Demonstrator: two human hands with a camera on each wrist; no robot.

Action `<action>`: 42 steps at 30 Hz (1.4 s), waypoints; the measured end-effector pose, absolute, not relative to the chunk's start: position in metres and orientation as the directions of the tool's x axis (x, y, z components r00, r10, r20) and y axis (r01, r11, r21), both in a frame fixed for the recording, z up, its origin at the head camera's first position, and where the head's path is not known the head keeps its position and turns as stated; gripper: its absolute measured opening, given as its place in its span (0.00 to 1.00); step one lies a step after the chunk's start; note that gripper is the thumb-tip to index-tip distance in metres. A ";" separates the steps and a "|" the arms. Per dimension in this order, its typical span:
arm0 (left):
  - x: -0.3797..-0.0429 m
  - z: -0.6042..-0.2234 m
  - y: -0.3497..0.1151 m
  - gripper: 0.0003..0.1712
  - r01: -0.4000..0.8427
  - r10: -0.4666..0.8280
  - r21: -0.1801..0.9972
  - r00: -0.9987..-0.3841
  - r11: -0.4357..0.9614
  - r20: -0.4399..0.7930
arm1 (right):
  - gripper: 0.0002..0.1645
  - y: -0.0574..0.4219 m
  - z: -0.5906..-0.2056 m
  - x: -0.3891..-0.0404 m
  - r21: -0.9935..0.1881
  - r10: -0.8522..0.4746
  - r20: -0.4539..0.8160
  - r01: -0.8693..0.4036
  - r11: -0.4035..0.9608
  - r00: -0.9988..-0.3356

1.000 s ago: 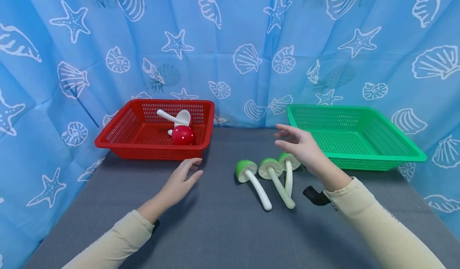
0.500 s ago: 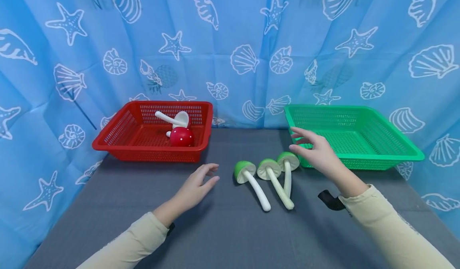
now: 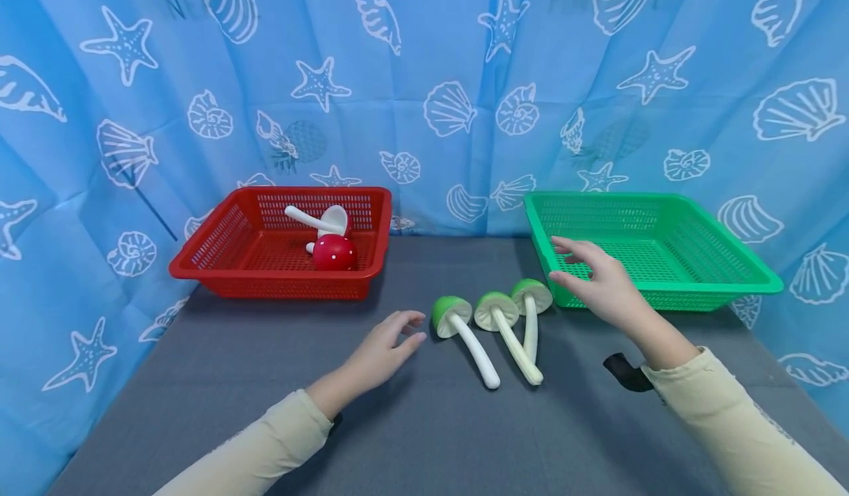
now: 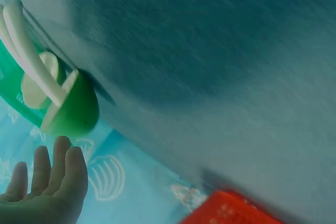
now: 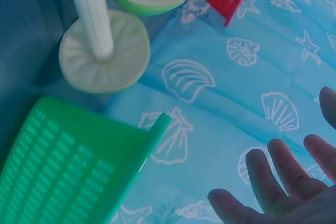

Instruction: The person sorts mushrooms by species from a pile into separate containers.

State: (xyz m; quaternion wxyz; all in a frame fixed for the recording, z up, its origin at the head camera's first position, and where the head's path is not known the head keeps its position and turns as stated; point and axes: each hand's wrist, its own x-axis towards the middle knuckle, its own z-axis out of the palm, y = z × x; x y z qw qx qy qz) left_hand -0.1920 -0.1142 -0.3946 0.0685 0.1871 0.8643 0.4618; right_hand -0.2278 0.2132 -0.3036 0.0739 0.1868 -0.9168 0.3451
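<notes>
Three toy mushrooms with green caps lie on the grey table in the head view: a left one (image 3: 474, 348) with a white stem, a middle one (image 3: 517, 345) and a right one (image 3: 530, 323), whose stems cross. Just left of the left mushroom, my left hand (image 3: 374, 352) hovers with loosely bent fingers and holds nothing. My right hand (image 3: 603, 286) is above the near left corner of the green basket (image 3: 670, 297), fingers spread and nothing held. In the left wrist view the fingers (image 4: 73, 174) are apart from the nearest green cap (image 4: 79, 108).
A red basket (image 3: 285, 286) at the back left holds red-capped mushrooms (image 3: 334, 253) with white spots. Behind the table (image 3: 451, 437) hangs a blue curtain (image 3: 411, 61) with shell and starfish prints.
My left hand has moved right, from near the red basket to beside the left green mushroom. My right hand has shifted right, from above the mushrooms toward the green basket. The mushrooms lie as before.
</notes>
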 end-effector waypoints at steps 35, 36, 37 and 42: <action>-0.198 -0.410 -0.038 0.37 -0.220 0.238 0.954 -0.934 0.206 -0.267 | 0.42 0.296 -0.343 -0.240 -0.189 -0.251 0.181 -0.284 0.940 -0.951; -0.198 -0.411 -0.037 0.37 -0.228 0.232 0.956 -0.935 0.185 -0.268 | 0.41 0.301 -0.346 -0.242 -0.180 -0.249 0.181 -0.281 0.943 -0.951; -0.199 -0.412 -0.035 0.37 -0.234 0.225 0.958 -0.937 0.168 -0.269 | 0.40 0.304 -0.348 -0.244 -0.176 -0.247 0.181 -0.279 0.944 -0.952; -0.200 -0.416 -0.028 0.37 -0.278 0.161 0.957 -0.944 0.088 -0.289 | 0.37 0.321 -0.358 -0.251 -0.156 -0.253 0.188 -0.283 0.946 -0.949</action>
